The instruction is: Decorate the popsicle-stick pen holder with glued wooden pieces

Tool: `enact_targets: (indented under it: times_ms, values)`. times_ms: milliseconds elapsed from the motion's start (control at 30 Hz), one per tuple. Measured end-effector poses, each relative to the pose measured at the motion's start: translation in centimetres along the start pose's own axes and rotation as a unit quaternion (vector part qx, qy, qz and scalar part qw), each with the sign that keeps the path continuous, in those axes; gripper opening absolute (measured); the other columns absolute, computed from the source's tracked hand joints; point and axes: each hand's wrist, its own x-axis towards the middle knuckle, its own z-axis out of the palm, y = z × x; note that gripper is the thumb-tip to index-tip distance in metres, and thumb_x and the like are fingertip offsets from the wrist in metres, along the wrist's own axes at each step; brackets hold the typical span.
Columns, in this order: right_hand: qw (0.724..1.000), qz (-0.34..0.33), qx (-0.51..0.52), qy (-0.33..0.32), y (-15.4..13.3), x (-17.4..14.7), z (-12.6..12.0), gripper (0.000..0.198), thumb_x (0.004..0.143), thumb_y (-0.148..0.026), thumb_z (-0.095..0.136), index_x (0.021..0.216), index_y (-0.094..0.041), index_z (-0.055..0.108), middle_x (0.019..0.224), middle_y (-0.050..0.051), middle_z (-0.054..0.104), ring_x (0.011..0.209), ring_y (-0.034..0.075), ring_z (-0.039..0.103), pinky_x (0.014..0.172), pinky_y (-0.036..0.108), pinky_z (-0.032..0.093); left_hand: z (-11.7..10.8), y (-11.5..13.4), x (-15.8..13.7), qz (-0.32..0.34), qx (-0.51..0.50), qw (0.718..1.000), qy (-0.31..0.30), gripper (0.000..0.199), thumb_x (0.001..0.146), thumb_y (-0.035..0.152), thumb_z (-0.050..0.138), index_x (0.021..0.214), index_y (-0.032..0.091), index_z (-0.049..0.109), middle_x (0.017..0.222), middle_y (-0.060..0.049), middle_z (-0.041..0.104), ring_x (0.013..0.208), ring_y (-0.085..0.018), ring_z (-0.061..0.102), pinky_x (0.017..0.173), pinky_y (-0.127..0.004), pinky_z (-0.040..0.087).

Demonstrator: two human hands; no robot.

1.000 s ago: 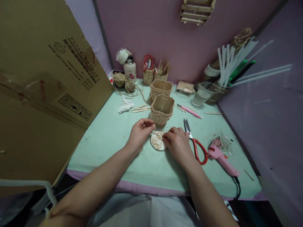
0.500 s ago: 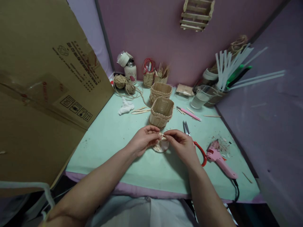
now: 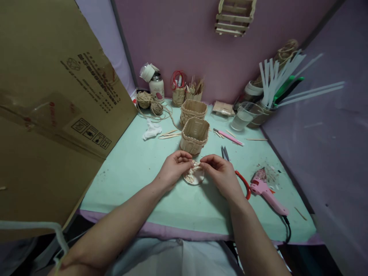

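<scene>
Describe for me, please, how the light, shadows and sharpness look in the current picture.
Head view: dim, soft light, with a darker shadow on the table under the right hand; head view: wide-angle bending, bowing the table's front edge; head view: wood bits too soft to count surely.

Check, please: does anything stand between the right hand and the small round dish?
Nothing visible does. The right hand has its fingertips by the dish; the scissors lie on that hand's outer side.
</scene>
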Motion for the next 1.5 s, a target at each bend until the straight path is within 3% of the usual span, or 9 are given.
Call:
enact_targets:
  times_ms: [900,1333,1500]
  values:
    - [0.999,-0.006,0.021,0.027,0.7,-0.2,0.6,0.014,0.075,-0.031,0.067,0.081,-0.019,0.072,0.078,0.003,0.072,0.072,0.017,0.063,0.068,0.028,0.049,0.4,-0.5,-0.2,-0.064,-0.051,0.996,-0.018,0.039,0.057,0.028,0.085,0.082,0.014,0.058,0.068,-0.001,0.065,0.062,-0.011,0.063,0.060,-0.022,0.046]
    - [0.999,-0.004,0.031,0.045,0.9,-0.5,1.0,0.018,0.078,-0.035,0.066,0.085,-0.019,0.071,0.082,0.004,0.072,0.076,0.018,0.064,0.070,0.029,0.049,0.8,-0.7,-0.2,-0.024,-0.003,1.000,0.004,0.035,0.059,0.030,0.081,0.079,0.016,0.056,0.066,0.002,0.061,0.058,-0.009,0.058,0.057,-0.022,0.043]
    - [0.998,-0.024,-0.013,0.052,0.7,-0.8,0.5,0.019,0.082,-0.036,0.061,0.083,-0.019,0.070,0.082,0.004,0.070,0.076,0.018,0.062,0.070,0.029,0.047,0.8,-0.9,-0.3,-0.021,0.006,1.000,0.004,0.034,0.059,0.029,0.081,0.080,0.016,0.057,0.066,0.003,0.061,0.057,-0.009,0.057,0.056,-0.022,0.043]
